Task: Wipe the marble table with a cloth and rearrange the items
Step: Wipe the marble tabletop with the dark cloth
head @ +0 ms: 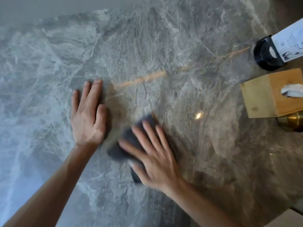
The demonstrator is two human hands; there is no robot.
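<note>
Both hands are lying flat on the grey, white-veined marble table [164, 46]. The left hand [87, 115] is resting palm down on bare stone, its fingers straight and close together with the thumb held slightly apart, and it is gripping nothing. The right hand [155, 154] is pressing down on a dark grey cloth [116, 153] with its fingers straight and fanned out. It is blurred, as is the cloth beneath it. The cloth is sitting on the table just to the right of the left wrist, and its edges are showing beyond the fingertips and under the thumb.

Well apart from the hands, three items are standing along the table's right edge, close to one another. A black bottle with a white label [268, 54] is standing farthest away, appearing to lean in the wide-angle view. A light wooden tissue box [262, 99] is sitting nearer, with a white tissue [291, 90] poking out of its top. A rounded brass-coloured object [291, 123] is showing just beside the box's near corner; what it is cannot be told.
</note>
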